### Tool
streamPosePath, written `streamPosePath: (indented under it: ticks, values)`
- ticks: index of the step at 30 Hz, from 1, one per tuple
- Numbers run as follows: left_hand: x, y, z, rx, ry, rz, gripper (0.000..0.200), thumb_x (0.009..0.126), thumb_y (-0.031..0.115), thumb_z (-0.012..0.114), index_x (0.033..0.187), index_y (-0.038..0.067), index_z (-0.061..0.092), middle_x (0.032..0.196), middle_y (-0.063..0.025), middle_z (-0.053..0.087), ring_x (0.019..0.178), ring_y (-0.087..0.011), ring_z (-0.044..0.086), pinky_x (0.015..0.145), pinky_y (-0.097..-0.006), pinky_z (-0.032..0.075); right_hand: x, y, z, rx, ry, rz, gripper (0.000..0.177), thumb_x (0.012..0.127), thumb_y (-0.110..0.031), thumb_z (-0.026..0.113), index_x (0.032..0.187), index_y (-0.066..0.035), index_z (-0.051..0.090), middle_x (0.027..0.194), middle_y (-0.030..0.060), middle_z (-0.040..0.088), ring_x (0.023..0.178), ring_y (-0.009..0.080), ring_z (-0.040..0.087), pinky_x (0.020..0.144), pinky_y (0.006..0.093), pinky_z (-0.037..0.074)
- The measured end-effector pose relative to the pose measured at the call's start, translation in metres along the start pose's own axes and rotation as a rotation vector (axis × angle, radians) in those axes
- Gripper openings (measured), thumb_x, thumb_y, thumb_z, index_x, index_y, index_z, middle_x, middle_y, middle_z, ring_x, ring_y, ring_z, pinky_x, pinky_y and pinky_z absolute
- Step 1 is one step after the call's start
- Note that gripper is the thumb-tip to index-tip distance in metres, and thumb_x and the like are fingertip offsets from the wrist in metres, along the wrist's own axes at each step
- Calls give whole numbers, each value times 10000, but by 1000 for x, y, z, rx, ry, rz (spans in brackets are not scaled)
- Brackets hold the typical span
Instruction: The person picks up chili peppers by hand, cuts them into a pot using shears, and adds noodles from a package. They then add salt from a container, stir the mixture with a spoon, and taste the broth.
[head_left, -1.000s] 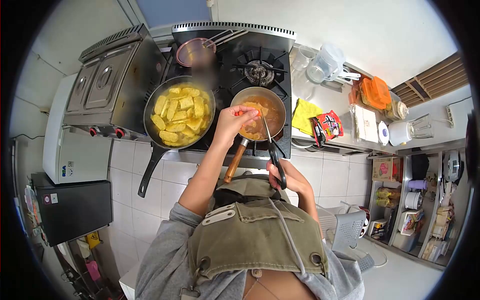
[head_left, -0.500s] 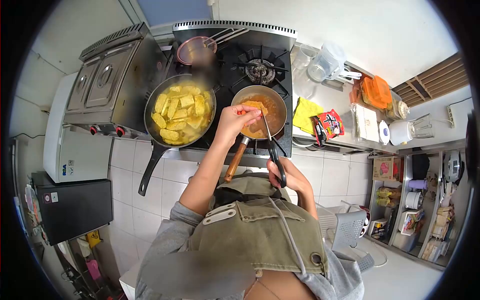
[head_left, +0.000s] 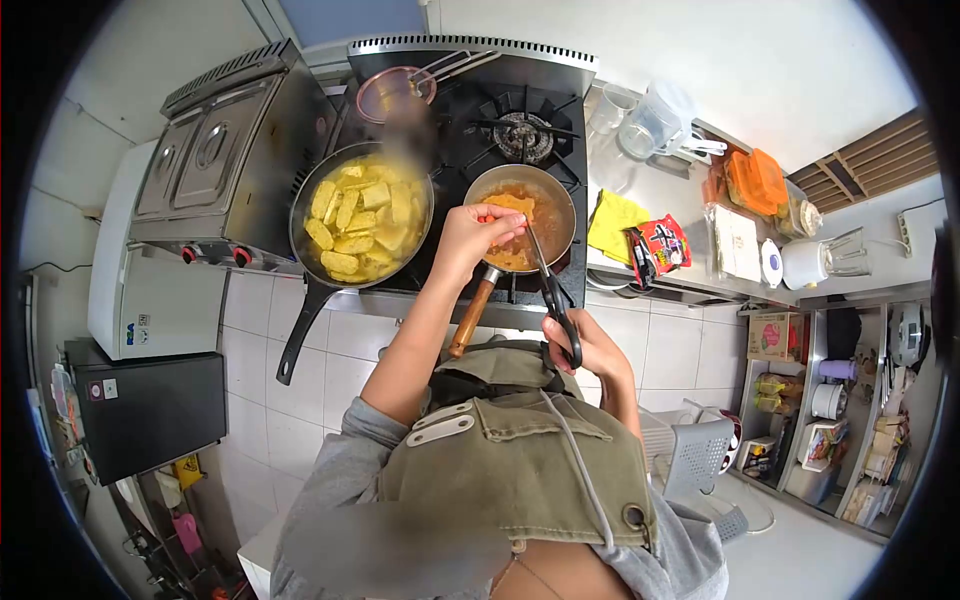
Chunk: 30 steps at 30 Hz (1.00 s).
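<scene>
We have the scissors (head_left: 552,290) in our right hand (head_left: 588,346), its fingers curled closed around the black handle. That hand stands just in front of the stove (head_left: 452,150), near its front right corner. From there the scissors' long axis runs away from us, leaning slightly left, over the front edge and above the saucepan (head_left: 564,192).

Our left hand (head_left: 478,238) is the nearer one to the saucepan: it reaches over the pan's left side, thumb and fingertips pinched together. A small red-orange piece (head_left: 487,218) shows at the fingers and looks held, though most of it is hidden.

The relation that matters, we judge, is the one at the blade tips: the pinch lies just to their left, above the pan, with the right hand well back at the other end of the tool. We cannot tell whether steel touches fingertip, or how far the blades are parted.

The saucepan sits by the stove's front edge, its wooden handle (head_left: 472,315) pointing toward us and a little left. The frying pan (head_left: 303,322) occupies the front left corner; the red packet (head_left: 664,245) lies on the desk (head_left: 660,195) beyond the stove's right edge.
</scene>
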<state>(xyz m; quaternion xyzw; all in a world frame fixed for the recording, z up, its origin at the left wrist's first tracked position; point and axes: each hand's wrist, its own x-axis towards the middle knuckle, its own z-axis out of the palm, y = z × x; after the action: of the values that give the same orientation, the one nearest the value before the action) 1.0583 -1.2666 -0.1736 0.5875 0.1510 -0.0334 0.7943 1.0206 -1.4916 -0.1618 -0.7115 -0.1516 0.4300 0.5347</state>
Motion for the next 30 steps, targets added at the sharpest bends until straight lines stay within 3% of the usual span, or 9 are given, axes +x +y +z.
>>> streamPosePath:
  ticks: [9,14,18,20,30]
  values:
    - [-2,-12,-6,-47,-42,-81,224,824,108,654,964,-65,628,903,-120,661,827,-150,650,747,-210,508,4,12,5,168,-12,-24,526,844,-540,546,655,-62,433,457,45,496,359,92,461,340,226,341]
    - [-3,-7,-4,-44,-53,-66,214,827,105,649,959,-62,627,906,-119,657,834,-151,648,758,-209,504,2,7,4,74,-16,14,500,863,-508,540,678,-55,436,475,50,509,364,97,463,349,226,344]
    - [-3,-9,-5,-87,3,-49,217,833,95,640,981,-61,611,941,-127,649,859,-167,648,762,-208,502,0,6,5,171,-14,-5,532,873,-556,479,759,-37,461,496,51,511,404,102,488,383,237,370]
    - [0,-14,-8,-91,7,-36,217,833,91,639,985,-60,606,951,-129,646,864,-172,649,761,-211,503,-1,12,5,58,-87,-24,563,865,-598,448,785,-41,465,514,47,511,424,101,488,402,242,377]
    - [-6,-13,-3,-111,-18,-29,202,823,83,647,965,-58,618,907,-126,658,855,-178,652,761,-226,508,1,13,10,16,-74,-24,608,829,-655,449,769,-50,445,527,34,495,447,96,487,406,240,376]
